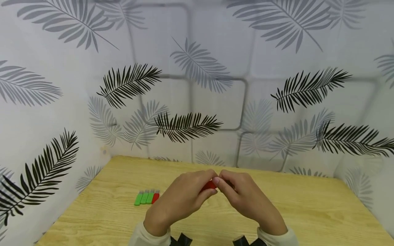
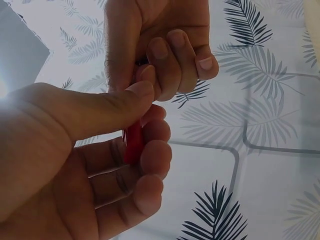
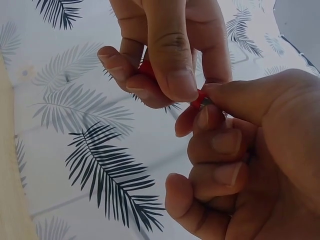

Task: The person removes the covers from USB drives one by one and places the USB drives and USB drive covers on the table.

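Note:
Both hands meet above the middle of the table. In my left hand is a red USB stick, gripped between thumb and curled fingers; its red body shows against the fingers in the left wrist view. My right hand pinches the far end of the same stick with thumb and forefinger. A small silvery bit shows there beside the red in the right wrist view. Fingertips cover most of that end, so whether a cap sits on it is hidden.
To the left on the wooden table, several green USB sticks and one red USB stick lie side by side in a row, silver ends pointing away. A leaf-patterned curtain hangs behind the table and along its sides.

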Action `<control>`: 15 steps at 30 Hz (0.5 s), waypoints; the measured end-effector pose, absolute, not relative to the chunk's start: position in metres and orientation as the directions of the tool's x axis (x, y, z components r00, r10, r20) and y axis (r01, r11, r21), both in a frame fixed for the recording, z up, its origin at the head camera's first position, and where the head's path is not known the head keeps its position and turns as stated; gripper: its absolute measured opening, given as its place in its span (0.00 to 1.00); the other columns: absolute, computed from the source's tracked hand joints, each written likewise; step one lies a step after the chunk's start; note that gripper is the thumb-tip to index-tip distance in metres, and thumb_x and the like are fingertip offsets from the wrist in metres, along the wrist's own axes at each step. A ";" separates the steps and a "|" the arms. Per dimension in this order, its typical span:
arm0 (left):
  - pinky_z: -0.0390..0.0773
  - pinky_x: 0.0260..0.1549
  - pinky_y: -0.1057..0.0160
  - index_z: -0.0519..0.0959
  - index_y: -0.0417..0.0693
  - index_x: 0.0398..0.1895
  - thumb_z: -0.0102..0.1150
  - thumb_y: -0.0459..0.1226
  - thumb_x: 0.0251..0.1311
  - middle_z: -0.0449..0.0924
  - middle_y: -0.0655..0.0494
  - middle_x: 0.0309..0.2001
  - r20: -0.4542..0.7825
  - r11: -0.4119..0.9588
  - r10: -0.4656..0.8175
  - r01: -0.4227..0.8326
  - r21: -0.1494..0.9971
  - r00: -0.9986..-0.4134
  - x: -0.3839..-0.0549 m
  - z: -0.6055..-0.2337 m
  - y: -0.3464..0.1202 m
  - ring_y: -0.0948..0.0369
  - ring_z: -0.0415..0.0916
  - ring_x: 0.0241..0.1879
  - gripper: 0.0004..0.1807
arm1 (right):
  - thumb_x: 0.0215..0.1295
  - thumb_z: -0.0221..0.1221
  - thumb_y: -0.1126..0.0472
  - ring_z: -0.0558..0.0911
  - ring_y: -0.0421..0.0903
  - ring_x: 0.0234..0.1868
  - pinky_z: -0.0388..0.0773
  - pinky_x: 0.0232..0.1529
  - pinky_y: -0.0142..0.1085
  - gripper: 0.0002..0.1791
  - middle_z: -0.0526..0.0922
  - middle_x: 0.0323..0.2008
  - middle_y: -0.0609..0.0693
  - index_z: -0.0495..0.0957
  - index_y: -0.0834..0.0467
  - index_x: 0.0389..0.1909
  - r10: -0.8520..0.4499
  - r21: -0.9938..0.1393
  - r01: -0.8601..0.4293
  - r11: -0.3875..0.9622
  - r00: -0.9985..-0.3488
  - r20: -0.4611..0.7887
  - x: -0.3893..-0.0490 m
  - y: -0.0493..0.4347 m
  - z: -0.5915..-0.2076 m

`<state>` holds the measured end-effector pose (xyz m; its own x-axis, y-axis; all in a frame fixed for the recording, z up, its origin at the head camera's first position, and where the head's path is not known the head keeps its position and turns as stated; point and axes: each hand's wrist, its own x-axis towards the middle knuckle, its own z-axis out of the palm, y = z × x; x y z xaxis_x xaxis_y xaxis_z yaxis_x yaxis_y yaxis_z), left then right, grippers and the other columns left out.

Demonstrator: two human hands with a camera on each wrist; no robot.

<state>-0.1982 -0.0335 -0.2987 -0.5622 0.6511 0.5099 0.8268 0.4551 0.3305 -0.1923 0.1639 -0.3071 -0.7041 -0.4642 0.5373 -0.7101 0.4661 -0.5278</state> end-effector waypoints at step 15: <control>0.64 0.24 0.71 0.72 0.51 0.37 0.61 0.38 0.63 0.64 0.64 0.24 0.509 0.466 0.654 0.828 0.311 -0.559 -0.197 -0.300 -0.032 0.67 0.62 0.23 0.07 | 0.74 0.51 0.58 0.56 0.31 0.15 0.58 0.17 0.27 0.14 0.59 0.16 0.36 0.72 0.48 0.25 -0.459 -0.539 -0.698 0.471 -0.716 0.526 -0.192 0.165 -0.308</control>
